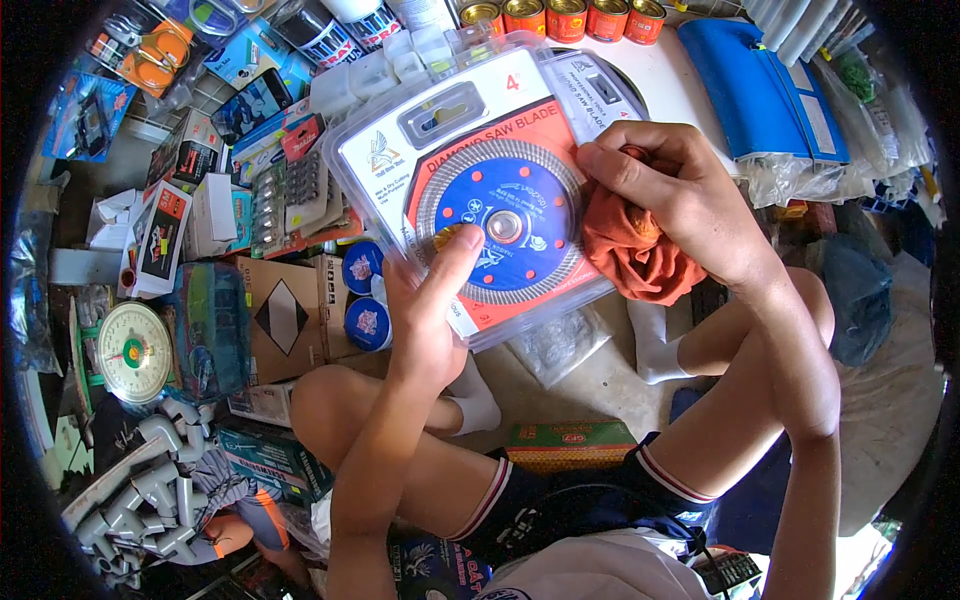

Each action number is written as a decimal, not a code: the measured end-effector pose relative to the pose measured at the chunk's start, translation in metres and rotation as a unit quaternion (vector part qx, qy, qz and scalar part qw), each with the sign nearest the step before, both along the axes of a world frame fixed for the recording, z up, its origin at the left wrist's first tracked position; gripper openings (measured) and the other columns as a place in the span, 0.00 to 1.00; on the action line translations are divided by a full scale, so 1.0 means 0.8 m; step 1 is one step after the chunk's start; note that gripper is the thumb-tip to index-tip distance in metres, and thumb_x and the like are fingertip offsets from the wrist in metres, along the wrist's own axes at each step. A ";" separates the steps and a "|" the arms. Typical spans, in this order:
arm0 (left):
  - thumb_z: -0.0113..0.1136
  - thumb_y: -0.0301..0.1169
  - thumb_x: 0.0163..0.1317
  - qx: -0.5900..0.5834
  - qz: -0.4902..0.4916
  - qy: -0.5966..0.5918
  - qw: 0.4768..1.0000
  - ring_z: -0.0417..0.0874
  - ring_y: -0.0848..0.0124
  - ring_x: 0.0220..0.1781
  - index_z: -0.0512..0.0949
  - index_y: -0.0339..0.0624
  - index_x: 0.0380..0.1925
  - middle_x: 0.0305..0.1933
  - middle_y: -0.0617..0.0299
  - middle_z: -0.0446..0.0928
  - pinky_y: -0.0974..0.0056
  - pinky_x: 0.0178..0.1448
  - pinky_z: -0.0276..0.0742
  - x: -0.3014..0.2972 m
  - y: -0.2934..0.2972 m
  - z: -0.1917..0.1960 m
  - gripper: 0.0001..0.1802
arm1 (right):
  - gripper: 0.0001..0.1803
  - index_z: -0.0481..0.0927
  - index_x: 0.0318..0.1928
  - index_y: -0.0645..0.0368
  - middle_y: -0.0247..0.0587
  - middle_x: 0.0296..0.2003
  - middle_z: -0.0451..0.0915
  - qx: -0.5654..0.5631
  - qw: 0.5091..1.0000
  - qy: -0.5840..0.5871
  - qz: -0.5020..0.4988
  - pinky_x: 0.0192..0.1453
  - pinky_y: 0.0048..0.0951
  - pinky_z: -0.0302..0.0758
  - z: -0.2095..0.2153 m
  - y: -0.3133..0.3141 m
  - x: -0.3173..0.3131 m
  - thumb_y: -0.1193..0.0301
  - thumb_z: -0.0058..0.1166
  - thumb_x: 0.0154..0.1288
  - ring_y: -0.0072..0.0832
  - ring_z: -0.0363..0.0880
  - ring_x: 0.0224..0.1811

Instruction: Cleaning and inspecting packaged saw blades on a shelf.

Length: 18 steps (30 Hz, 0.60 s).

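a person seated with knees apart lifts a blade pack (530, 205), its blue, segment-rimmed disc facing up through clear plastic over a white and orange card. the left hand (425, 315) grips the pack by its lower left edge, thumb laid flat across the front beside the disc, the other fingers mostly hidden behind it. the right hand (685, 190), curled with thumb and fingers drawn together, clutches a crumpled orange cloth (640, 250) at the pack's right edge; whether the cloth presses on the plastic cannot be told. a second pack (600, 85) shows from behind the pack's upper right corner. beyond the pack stands a row of small orange tins (565, 20), and to its upper right lies a blue case (760, 95). left of the pack, past a cardboard box (275, 315) marked with a dark diamond, is a round dial scale (135, 350). below the pack are a clear plastic bag (565, 345) and, nearer the person, a green and yellow box (572, 445); grey pipe fittings (150, 500) are heaped well to its lower left
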<state>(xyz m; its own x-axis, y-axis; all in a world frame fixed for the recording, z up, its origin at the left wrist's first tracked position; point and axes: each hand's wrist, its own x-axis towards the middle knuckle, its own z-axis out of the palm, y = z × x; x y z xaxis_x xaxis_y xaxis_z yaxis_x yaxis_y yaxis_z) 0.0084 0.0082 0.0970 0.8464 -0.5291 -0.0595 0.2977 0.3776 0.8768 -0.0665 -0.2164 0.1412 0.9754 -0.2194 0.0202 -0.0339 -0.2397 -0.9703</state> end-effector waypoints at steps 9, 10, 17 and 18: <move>0.63 0.36 0.67 -0.043 0.077 0.015 0.996 0.81 0.62 0.64 0.74 0.43 0.65 0.64 0.55 0.79 0.48 0.67 0.78 0.035 0.024 -0.001 0.27 | 0.20 0.83 0.53 0.67 0.46 0.44 0.88 -0.153 0.957 -0.139 -0.205 0.58 0.30 0.78 -0.024 -0.122 0.029 0.61 0.54 0.76 0.28 0.85 0.48; 0.63 0.36 0.66 -0.018 0.116 0.125 0.985 0.81 0.62 0.64 0.76 0.42 0.64 0.63 0.57 0.80 0.48 0.68 0.77 0.041 0.015 0.016 0.26 | 0.22 0.82 0.56 0.65 0.44 0.45 0.87 -0.159 0.954 -0.130 -0.217 0.58 0.30 0.77 -0.022 -0.130 0.028 0.58 0.54 0.77 0.28 0.84 0.49; 0.63 0.36 0.67 -0.034 0.133 0.115 0.984 0.85 0.64 0.58 0.76 0.42 0.61 0.58 0.59 0.82 0.51 0.64 0.80 0.053 0.011 0.010 0.23 | 0.21 0.83 0.58 0.58 0.51 0.44 0.88 -0.404 0.893 -0.144 -0.138 0.51 0.37 0.81 -0.008 -0.089 0.018 0.59 0.59 0.73 0.40 0.88 0.43; 0.66 0.36 0.64 -0.034 0.123 0.134 0.983 0.83 0.66 0.59 0.79 0.48 0.57 0.56 0.63 0.83 0.55 0.63 0.77 0.053 0.010 0.009 0.21 | 0.17 0.86 0.53 0.59 0.54 0.43 0.87 -0.449 0.874 -0.124 -0.135 0.48 0.41 0.82 0.008 -0.078 -0.002 0.62 0.62 0.71 0.48 0.87 0.41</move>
